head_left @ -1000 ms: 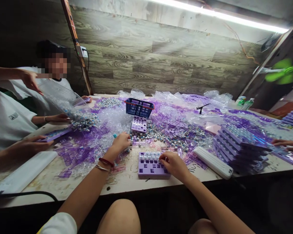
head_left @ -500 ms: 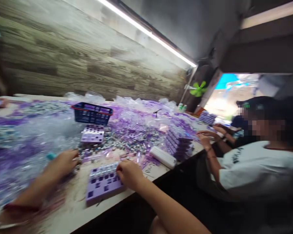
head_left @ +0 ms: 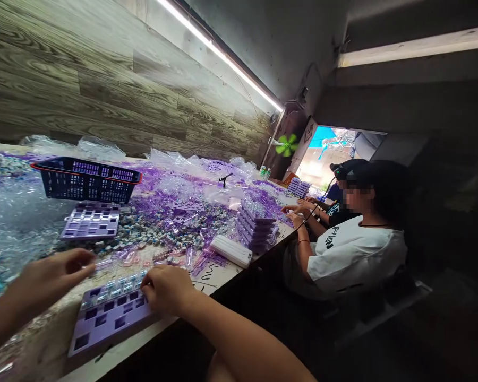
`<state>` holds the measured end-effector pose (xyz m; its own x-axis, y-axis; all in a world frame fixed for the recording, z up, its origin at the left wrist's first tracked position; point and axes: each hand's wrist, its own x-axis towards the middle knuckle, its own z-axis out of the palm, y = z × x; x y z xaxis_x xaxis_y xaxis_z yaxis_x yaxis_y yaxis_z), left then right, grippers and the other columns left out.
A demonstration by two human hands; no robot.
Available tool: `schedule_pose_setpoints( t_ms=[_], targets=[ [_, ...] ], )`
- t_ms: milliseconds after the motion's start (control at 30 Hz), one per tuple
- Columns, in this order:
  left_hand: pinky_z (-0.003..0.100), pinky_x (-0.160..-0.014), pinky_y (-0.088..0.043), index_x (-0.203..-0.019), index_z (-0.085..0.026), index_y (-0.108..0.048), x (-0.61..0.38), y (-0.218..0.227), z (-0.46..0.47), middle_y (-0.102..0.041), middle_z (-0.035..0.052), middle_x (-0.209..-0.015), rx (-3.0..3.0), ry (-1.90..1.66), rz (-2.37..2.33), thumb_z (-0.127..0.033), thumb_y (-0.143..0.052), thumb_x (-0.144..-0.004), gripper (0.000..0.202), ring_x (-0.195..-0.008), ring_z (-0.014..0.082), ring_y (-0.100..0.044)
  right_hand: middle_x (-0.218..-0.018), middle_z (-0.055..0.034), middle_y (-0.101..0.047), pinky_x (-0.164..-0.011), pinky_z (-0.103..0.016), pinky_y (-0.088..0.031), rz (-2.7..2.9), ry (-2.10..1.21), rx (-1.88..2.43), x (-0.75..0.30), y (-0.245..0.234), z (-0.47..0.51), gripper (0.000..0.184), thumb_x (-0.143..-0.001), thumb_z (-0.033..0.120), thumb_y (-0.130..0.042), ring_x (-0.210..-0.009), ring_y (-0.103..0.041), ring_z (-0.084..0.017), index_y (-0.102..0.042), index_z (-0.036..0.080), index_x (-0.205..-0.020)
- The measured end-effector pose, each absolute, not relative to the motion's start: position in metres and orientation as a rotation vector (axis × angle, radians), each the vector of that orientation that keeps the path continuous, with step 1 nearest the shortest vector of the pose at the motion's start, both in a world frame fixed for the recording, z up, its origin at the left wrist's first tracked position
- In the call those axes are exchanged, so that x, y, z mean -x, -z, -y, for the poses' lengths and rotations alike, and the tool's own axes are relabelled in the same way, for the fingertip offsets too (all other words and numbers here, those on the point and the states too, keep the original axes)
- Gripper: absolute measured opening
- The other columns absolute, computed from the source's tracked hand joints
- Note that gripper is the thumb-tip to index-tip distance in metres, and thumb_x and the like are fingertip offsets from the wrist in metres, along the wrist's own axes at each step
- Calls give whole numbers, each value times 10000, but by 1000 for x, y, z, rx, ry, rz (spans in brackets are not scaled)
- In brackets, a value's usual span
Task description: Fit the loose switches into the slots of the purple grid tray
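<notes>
A purple tray with square holes [head_left: 107, 318] lies on the table edge in front of me; its far row holds several clear pieces. My right hand [head_left: 168, 289] rests curled on the tray's right end, fingers bent down onto it. My left hand [head_left: 50, 278] hovers just left of the tray, fingers pinched together on something too small to name. Loose small grey and clear parts [head_left: 151, 233] are heaped just beyond the tray.
A dark blue basket [head_left: 85, 179] and a second purple tray [head_left: 90, 223] sit farther back. A white bar [head_left: 231, 250] and a stack of filled purple trays [head_left: 257, 224] lie to the right. Two seated people [head_left: 354, 244] work at the table's right end.
My view has swung to the right, bringing the seated people into sight. My left hand has left the heap of parts and come toward the tray. My right hand stays on the tray.
</notes>
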<state>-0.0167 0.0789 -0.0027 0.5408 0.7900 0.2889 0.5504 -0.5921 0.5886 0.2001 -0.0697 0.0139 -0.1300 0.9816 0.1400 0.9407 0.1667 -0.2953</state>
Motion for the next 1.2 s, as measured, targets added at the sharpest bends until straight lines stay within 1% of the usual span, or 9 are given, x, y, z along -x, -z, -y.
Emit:
schedule_pose_setpoints(
  t_ms=[67, 100, 333, 467, 533, 800, 1000, 1100, 1200],
  targets=[
    [201, -573, -399, -834, -215, -648, -11, -4, -56, -653, -53, -618, -2329, -611, -1062, -488, -529, -725, 317, -612, 162, -603, -991, -41, -691, -718, -275, -477, 2130, -183, 1826, -201, -12, 70, 210, -845, 263, -506, -891, -642, -189, -675, 213, -957],
    [206, -566, -393, -806, -210, -646, -24, -7, -47, -627, -48, -581, -2338, -656, -1047, -474, -515, -714, 308, -590, 159, -584, -990, -41, -691, -732, -275, -474, 2120, -181, 1822, -201, -12, 71, 204, -845, 258, -510, -900, -640, -189, -674, 211, -957],
    [256, -601, -443, -837, -173, -634, -53, -4, -10, -656, 23, -697, -2302, -865, -919, -425, -487, -737, 308, -623, 178, -590, -955, -52, -689, -779, -281, -441, 2103, -186, 1777, -203, -8, 76, 168, -866, 209, -514, -890, -630, -184, -659, 191, -949],
    [302, -734, -469, -848, -168, -633, -48, 1, -1, -671, 57, -846, -2351, -936, -865, -336, -473, -771, 244, -779, 198, -612, -912, -48, -682, -754, -270, -425, 2044, -230, 1732, -205, -1, 77, 129, -854, 163, -533, -852, -620, -174, -650, 180, -908],
    [308, -756, -463, -856, -169, -625, -47, 2, 0, -669, 60, -869, -2377, -921, -851, -296, -480, -773, 210, -814, 199, -605, -901, -42, -681, -752, -266, -420, 2031, -267, 1710, -205, 2, 77, 117, -860, 166, -536, -842, -618, -167, -646, 181, -897],
    [291, -717, -426, -783, -160, -586, -47, 2, 2, -625, 47, -798, -2460, -793, -843, -230, -512, -747, 108, -778, 185, -566, -977, -68, -666, -825, -328, -385, 2146, -171, 1815, -203, -4, 81, 132, -887, 149, -496, -933, -604, -204, -616, 160, -939],
    [285, -685, -411, -775, -158, -591, -48, 3, 6, -609, 38, -780, -2442, -817, -908, -234, -513, -759, 110, -754, 180, -555, -961, -107, -651, -803, -347, -395, 2290, -14, 1822, -199, -3, 81, 159, -898, 146, -460, -908, -598, -227, -612, 134, -944],
    [288, -693, -409, -780, -155, -598, -47, 3, 5, -615, 40, -783, -2441, -813, -893, -237, -521, -767, 114, -762, 183, -559, -932, -88, -657, -774, -325, -414, 2234, -76, 1748, -202, 0, 80, 138, -876, 130, -494, -880, -606, -210, -626, 145, -915],
    [276, -691, -410, -803, -154, -611, -46, 1, 5, -629, 34, -788, -2429, -802, -854, -220, -534, -764, 109, -753, 172, -564, -812, -41, -660, -691, -277, -435, 2088, -220, 1626, -213, -1, 79, 100, -846, 144, -560, -750, -604, -161, -656, 172, -859]
  ],
)
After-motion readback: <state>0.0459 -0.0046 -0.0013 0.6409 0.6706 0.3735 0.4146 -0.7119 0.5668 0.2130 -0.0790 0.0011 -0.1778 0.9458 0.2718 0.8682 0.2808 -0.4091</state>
